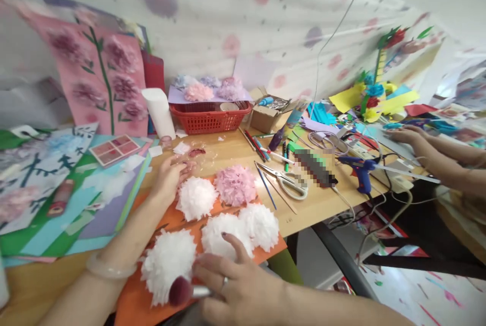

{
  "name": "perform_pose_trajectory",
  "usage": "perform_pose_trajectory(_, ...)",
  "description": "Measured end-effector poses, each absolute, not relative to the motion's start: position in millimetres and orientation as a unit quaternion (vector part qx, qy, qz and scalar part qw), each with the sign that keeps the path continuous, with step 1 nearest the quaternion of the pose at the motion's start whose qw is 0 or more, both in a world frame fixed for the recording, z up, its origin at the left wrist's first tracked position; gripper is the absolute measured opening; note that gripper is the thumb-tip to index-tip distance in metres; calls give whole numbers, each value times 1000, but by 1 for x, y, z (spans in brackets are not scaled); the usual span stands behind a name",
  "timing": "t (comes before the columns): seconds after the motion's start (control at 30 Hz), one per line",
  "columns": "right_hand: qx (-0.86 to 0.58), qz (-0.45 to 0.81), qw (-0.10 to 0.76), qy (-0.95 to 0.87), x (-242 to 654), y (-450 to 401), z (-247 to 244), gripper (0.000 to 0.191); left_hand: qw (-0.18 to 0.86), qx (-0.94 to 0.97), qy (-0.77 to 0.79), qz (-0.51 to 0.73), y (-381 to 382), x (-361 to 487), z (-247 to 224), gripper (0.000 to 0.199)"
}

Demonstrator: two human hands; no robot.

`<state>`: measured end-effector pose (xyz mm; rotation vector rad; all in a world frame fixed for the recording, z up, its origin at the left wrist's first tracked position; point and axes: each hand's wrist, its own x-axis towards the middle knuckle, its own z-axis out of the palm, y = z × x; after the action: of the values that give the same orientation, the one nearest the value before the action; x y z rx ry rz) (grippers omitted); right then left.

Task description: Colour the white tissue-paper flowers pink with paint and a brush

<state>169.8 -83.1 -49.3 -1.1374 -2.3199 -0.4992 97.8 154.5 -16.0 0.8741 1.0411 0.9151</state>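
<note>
In the head view my right hand [243, 285], with a ring on one finger, grips a makeup brush [182, 290]. Its dark pink bristles lie against the lower left white paper flower [169, 265]. The thumb is raised over another white flower [226, 235]. My left hand [167, 179] rests at the far left edge of the orange card [132, 285], beside the upper white flower [196, 198]; its fingers are blurred and partly hidden. Just beyond them lies a smear of pink powder [197, 153]. A pink-tinted flower [235, 185] also sits on the card.
Scissors [292, 184], brushes and pencils lie right of the card. A blue glue gun [359, 169] stands among cables. Behind are a red basket [212, 119] and white bottle [157, 113]. A four-pan palette [115, 150] lies left. Another person's hands [410, 138] work at right.
</note>
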Motion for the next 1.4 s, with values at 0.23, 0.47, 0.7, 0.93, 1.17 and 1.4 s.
perform_pose_trajectory(0.23,-395,-194,223,-870,206,-75,-6,12,671,373,451,456,156,81,7,29)
perform_pose_trajectory(0.47,-332,-174,225,-899,251,-71,0,27,660,374,419,500,153,66,43,25)
perform_pose_trajectory(0.7,-292,-271,198,-896,317,-62,7,29,670,347,431,495,147,66,35,24)
perform_pose_trajectory(0.93,-423,-194,189,-865,366,-34,24,21,673,298,439,515,154,65,23,26)
perform_pose_trajectory(1.17,-571,-62,308,-758,332,-1,54,38,671,242,447,541,130,56,10,30)
perform_pose_trajectory(1.4,-577,254,352,-692,246,95,47,60,665,207,457,554,102,41,9,25)
